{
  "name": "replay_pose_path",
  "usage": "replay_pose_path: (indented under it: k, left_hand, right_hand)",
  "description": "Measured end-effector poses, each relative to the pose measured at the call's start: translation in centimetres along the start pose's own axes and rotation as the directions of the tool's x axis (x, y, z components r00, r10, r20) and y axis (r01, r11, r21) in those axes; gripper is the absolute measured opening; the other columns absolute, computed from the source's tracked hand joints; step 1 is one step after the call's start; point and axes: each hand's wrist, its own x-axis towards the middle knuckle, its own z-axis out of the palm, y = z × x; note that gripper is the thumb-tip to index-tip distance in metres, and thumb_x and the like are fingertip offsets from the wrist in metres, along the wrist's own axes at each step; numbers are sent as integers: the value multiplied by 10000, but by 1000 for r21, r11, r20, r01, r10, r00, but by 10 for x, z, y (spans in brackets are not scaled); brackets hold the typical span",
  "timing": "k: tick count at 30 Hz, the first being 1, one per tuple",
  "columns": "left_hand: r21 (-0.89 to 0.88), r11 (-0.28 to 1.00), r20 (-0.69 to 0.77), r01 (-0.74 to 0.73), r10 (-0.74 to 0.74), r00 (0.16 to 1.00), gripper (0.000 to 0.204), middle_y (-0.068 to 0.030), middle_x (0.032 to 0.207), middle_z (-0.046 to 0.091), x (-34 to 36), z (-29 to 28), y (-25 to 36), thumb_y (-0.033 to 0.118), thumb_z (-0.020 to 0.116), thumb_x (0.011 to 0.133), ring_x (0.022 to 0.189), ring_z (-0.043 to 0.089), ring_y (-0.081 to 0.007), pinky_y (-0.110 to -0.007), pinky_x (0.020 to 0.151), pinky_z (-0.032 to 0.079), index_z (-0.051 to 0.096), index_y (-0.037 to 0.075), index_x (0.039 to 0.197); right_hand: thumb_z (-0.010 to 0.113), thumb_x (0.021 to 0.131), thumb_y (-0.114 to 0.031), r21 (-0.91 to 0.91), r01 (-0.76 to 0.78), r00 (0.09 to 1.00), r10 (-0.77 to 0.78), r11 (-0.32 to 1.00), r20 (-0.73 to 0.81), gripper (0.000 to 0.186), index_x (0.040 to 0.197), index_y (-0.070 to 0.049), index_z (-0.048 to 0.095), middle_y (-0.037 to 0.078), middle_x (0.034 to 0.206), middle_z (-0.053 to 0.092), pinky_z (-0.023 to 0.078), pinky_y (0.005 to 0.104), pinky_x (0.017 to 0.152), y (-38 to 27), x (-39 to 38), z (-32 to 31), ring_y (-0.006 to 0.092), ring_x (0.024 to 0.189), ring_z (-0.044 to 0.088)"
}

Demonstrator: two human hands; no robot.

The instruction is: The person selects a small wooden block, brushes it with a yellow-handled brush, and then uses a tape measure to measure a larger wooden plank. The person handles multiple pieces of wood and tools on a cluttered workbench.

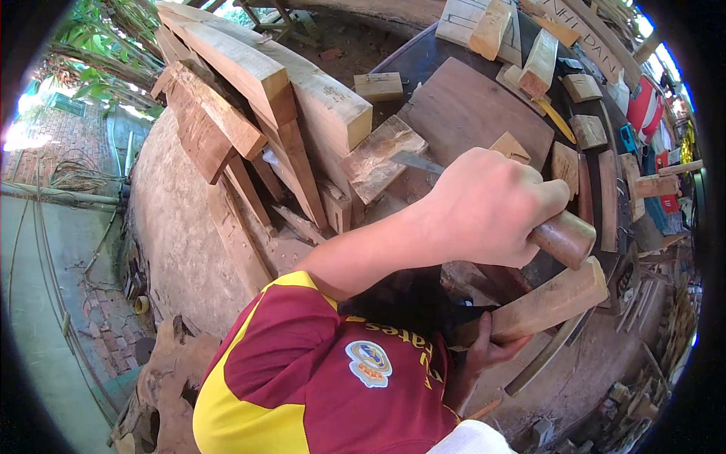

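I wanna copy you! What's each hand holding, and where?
Left hand: a tool, by its wooden handle. Right hand: a wood block, near its body-side end.

Green foliage (pixel 83 38) upper left, bright daylight (pixel 24 138); brick paving (pixel 79 147) below; brown floor (pixel 563 382) lower right.

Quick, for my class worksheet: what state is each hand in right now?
Left hand: closed, holding a brown wooden handle.
Right hand: partly hidden, holding a pale wooden block.

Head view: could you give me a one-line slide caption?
The left hand grips a round wooden handle while the right hand holds a wooden block, with cut timber beams nearby.
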Motion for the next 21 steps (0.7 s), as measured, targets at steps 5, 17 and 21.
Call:
replay_pose_path:
  k: [5,17,21]
  left_hand:
    - [4,998,-119,-68,68,991,298,-55,587,477,-7,3,-8,162,709,504,529,547,-290,-400,471,422,504,107,712]
    - [53,994,-246,93,-77,966,354,-65,596,514,-10,5,-3,169,732,461,536,558,-290,-388,463,421,512,101,731]
    - [47,995,-248,85,-71,966,370,-68,602,518,-10,2,-1,170,733,452,541,561,-295,-398,467,423,497,99,728]
  right_hand:
    - [807,748,-81,1,-8,1000,8,1000,25,914,1464,74,261,246,1404,421,415,458,1036,-17,8,2,348,1239,489]
    - [746,764,-51,144,63,998,-62,987,-11,877,1472,47,238,237,1348,479,472,419,992,-55,38,-1,320,1188,539]
    - [746,758,-47,159,18,1000,-17,987,-4,879,1471,43,240,237,1339,485,476,419,986,-55,34,-1,323,1177,546]
